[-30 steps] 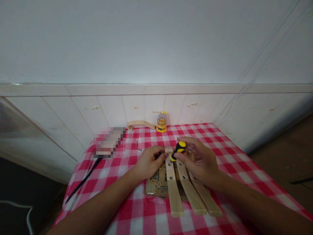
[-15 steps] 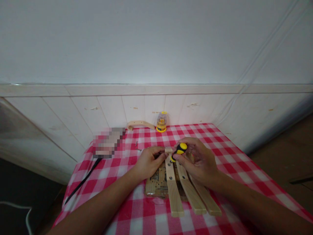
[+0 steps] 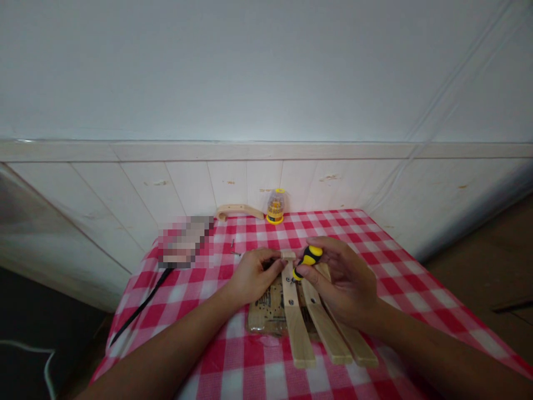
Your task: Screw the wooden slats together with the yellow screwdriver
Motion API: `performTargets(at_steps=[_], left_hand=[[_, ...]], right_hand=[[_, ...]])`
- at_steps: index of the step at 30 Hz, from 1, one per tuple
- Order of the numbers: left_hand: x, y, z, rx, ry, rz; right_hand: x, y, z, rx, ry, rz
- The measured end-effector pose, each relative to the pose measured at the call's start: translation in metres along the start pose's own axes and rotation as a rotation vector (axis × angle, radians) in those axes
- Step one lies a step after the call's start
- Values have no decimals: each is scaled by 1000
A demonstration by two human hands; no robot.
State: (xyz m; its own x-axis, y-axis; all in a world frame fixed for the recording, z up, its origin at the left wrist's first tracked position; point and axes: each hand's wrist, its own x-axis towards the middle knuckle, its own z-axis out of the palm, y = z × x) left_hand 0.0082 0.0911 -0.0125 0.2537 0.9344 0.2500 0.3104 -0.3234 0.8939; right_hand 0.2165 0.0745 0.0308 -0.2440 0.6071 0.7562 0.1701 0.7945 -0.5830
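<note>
My right hand [image 3: 347, 280] is closed around a short yellow-and-black screwdriver [image 3: 311, 256]. The screwdriver leans, its tip down at the upper hole of the leftmost wooden piece [image 3: 300, 333]; I cannot tell whether it sits in a screw. Fingers and thumb of my left hand [image 3: 255, 278] pinch the far end of that same piece. Beside it lie a second wooden piece [image 3: 327, 330] and a third wooden piece [image 3: 362, 347], partly covered by my right hand. All three rest across a brown, plastic-wrapped block with dark printing [image 3: 260, 319].
Against the wall stand a curved wooden piece [image 3: 239, 209] and a clear-topped yellow bit container [image 3: 275, 208]. Small screws [image 3: 233, 247] lie left of the block. A blurred-out object [image 3: 187, 241] with a black cord [image 3: 144, 305] is at the left edge of the checked tablecloth [image 3: 216, 355].
My right hand has shifted slightly right, and the screwdriver handle has tipped further over to the right. My left hand keeps its hold on the wooden piece.
</note>
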Motion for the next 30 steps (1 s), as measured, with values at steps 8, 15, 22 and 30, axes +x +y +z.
performTargets(at_steps=[8, 15, 22, 30], left_hand=[[0, 1, -1, -36, -16, 0], [0, 1, -2, -17, -6, 13], [-1, 0, 0, 14, -2, 7], [-1, 1, 0, 9, 7, -6]], right_hand=[[0, -9, -3, 44, -106, -49], [1, -10, -4, 62, -155, -49], [5, -12, -7, 102, -183, 42], [7, -10, -4, 148, -144, 71]])
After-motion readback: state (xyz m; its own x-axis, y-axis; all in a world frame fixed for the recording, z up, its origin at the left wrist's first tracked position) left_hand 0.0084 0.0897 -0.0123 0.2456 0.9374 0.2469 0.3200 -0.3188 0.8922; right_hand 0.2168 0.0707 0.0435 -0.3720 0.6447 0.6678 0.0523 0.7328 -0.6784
